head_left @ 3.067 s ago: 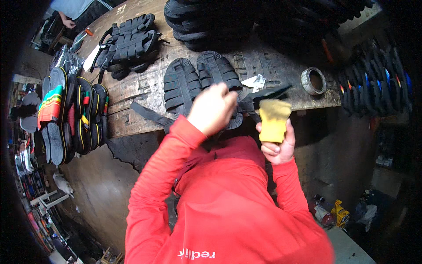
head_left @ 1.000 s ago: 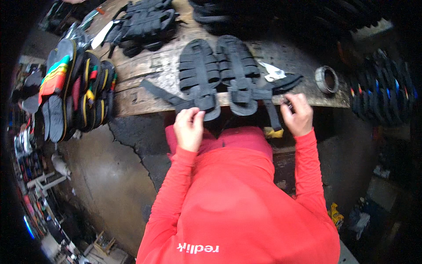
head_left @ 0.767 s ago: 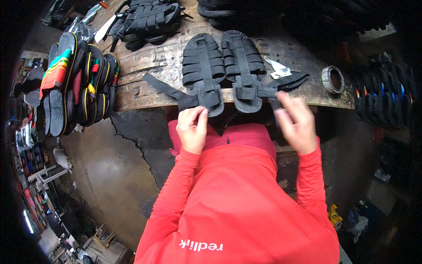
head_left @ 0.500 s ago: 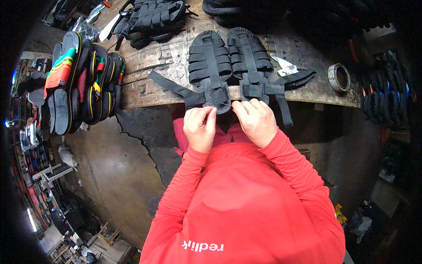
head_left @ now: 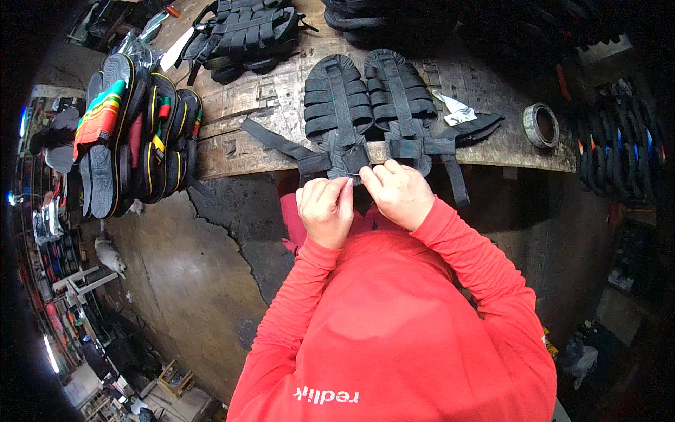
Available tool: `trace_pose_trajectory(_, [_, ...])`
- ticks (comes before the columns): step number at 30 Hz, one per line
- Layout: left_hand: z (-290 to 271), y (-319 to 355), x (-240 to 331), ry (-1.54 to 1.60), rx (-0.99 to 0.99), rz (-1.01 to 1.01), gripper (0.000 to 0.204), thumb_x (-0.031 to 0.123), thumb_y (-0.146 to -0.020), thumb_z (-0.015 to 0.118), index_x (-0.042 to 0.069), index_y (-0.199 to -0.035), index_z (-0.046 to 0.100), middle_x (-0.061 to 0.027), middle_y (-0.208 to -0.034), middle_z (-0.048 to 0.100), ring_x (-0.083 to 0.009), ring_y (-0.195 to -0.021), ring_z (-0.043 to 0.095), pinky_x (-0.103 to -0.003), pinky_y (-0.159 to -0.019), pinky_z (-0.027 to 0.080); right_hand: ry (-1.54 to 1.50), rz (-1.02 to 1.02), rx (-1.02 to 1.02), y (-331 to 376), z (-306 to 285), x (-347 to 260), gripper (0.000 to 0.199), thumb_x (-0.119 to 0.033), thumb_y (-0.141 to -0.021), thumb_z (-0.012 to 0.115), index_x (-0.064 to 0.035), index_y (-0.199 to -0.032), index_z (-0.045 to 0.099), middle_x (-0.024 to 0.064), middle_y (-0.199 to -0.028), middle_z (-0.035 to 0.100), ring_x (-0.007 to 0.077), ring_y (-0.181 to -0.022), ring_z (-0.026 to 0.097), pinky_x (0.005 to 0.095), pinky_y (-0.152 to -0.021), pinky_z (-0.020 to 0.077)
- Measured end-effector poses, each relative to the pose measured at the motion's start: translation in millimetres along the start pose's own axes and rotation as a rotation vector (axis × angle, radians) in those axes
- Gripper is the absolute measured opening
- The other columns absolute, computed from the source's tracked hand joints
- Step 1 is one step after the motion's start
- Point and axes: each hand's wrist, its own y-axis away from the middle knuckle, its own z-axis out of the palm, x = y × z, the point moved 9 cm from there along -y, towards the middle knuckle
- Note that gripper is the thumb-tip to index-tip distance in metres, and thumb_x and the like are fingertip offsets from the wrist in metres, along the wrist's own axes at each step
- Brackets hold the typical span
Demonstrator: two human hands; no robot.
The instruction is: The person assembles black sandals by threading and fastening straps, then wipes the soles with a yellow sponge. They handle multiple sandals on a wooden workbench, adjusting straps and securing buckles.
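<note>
Two black strappy sandals, a left one (head_left: 335,105) and a right one (head_left: 402,102), lie side by side with their heels at the near edge of the workbench (head_left: 239,144). My left hand (head_left: 325,209) is closed in a pinch just below the left sandal's heel. Beside it my right hand (head_left: 398,195) is also pinched, its fingertips close to the left one's. A thin pale strand (head_left: 354,176) runs between the two hands across that heel; whether it is thread or wire I cannot make out. Loose black straps (head_left: 278,141) spread out at the sides.
Several sandals with striped straps (head_left: 102,119) stand stacked at the bench's left end. More black sandals (head_left: 246,35) are piled at the back. A white scrap (head_left: 455,110) and a tape roll (head_left: 529,126) lie on the right. Further footwear (head_left: 612,155) hangs at far right.
Both hands have shifted slightly; the right has come left and down, closer to the left. The strand, looped up before, now lies flatter between the fingers.
</note>
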Motion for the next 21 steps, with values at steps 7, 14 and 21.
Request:
trace_pose_trajectory(7, [-8.9,1.4,2.6,0.062,-0.086,-0.032,0.012,0.005,-0.076,0.076,0.009,-0.079,0.066,-0.0044,-0.076,0.062,-0.0245,-0.075,0.06,-0.037,-0.07,0.041,-0.19,0.115,-0.014,31.0,-14.3,17.8,0.024,-0.019,-0.091,0.068,-0.002,-0.106,0.061,0.0104,-0.082,0.063,0.0259,-0.073,0.064,0.0359,-0.065,0.0544])
trace_pose_trajectory(14, [-38.1,18.6,-62.2,0.245,-0.123,-0.399,0.029,0.018,-0.097,0.066,0.001,-0.074,0.063,-0.0055,-0.067,0.06,-0.0151,-0.062,0.054,-0.032,-0.058,0.044,-0.594,0.646,0.135,113.8,-44.6,62.8,0.027,-0.008,-0.091,0.069,0.0011,-0.113,0.057,0.0085,-0.09,0.062,0.0185,-0.069,0.059,0.0295,-0.065,0.0512])
trace_pose_trajectory(21, [1.1,-24.0,-173.0,0.218,-0.216,-0.861,0.038,0.036,-0.093,0.068,-0.002,-0.087,0.069,-0.0112,-0.071,0.07,-0.0223,-0.065,0.071,-0.038,-0.059,0.056,-0.837,0.688,0.19,82.4,-49.3,59.1,0.014,-0.005,-0.087,0.076,-0.0016,-0.095,0.065,0.0016,-0.075,0.063,0.0048,-0.062,0.054,0.0229,-0.057,0.046])
